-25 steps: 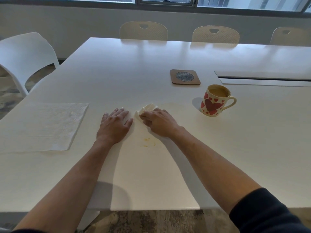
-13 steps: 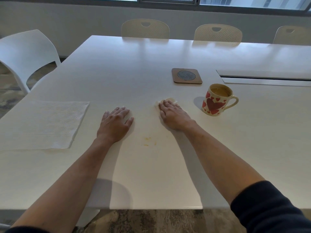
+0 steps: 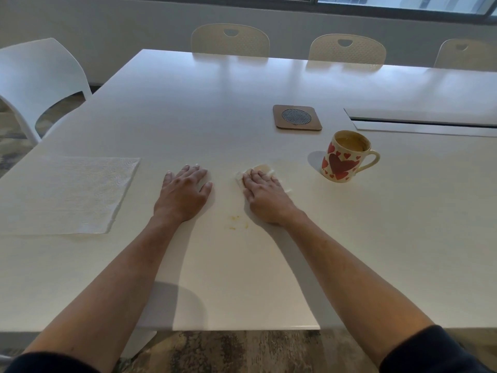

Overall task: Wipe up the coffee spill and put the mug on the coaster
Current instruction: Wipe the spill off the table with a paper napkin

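My right hand (image 3: 265, 193) lies flat on a crumpled paper towel (image 3: 262, 168), pressing it onto the white table (image 3: 269, 278); the towel's far edge is stained brown. A few small yellow-brown coffee spots (image 3: 236, 222) sit just in front of my hands, between my wrists. My left hand (image 3: 184, 192) rests flat on the table, fingers straight, holding nothing. A cream mug with red hearts (image 3: 345, 160), with coffee in it, stands to the right of my right hand, handle pointing right. A brown square coaster (image 3: 297, 121) with a grey round centre lies behind the mug, bare.
A flat unfolded paper towel (image 3: 67, 193) lies at the left. A cable slot with a lid (image 3: 422, 122) is set in the table at the right. A white chair (image 3: 40, 76) stands at the left side, beige chairs (image 3: 230, 40) along the far edge.
My right hand slid the paper towel right, then back a little to the left, ending flatter on it. My left hand stayed put.
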A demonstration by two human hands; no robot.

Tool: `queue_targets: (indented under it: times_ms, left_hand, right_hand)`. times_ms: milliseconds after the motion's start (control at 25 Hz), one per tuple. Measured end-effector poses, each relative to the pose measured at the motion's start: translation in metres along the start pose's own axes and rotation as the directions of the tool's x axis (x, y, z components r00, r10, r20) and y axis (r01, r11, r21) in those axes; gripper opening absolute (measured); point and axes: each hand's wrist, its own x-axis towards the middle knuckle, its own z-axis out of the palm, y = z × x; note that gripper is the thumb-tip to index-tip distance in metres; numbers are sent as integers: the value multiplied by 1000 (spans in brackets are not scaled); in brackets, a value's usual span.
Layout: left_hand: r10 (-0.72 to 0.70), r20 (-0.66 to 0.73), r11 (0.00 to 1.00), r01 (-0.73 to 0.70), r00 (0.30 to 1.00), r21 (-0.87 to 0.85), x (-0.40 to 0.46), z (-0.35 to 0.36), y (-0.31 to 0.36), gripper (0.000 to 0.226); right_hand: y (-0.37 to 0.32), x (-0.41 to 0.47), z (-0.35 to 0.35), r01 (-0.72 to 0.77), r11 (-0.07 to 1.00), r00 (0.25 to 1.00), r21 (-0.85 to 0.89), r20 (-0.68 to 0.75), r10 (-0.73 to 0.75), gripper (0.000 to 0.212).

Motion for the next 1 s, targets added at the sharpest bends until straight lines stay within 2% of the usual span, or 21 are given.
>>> queue_targets:
  times_ms: [200, 440, 760, 1000]
  left_hand:
    - [-13, 19, 1000, 13, 1000, 0, -2, -2, 2, 53]
    - [-5, 36, 1000, 4, 999, 23, -7, -5, 2, 53]
    - [-10, 42, 999, 8, 999, 38, -9, -5, 1, 53]
    - [-12, 38, 999, 10, 999, 52, -9, -4, 2, 53]
  right_hand:
    - [-47, -32, 28, 180, 983, 983, -28, -25, -181, 52]
    - [-40, -64, 26, 203, 977, 976, -65, -64, -207, 51]
    - [14, -86, 11, 30, 999, 995, -34, -93, -33, 50]
    - [42, -77, 3, -137, 990, 983, -30, -127, 132, 50]
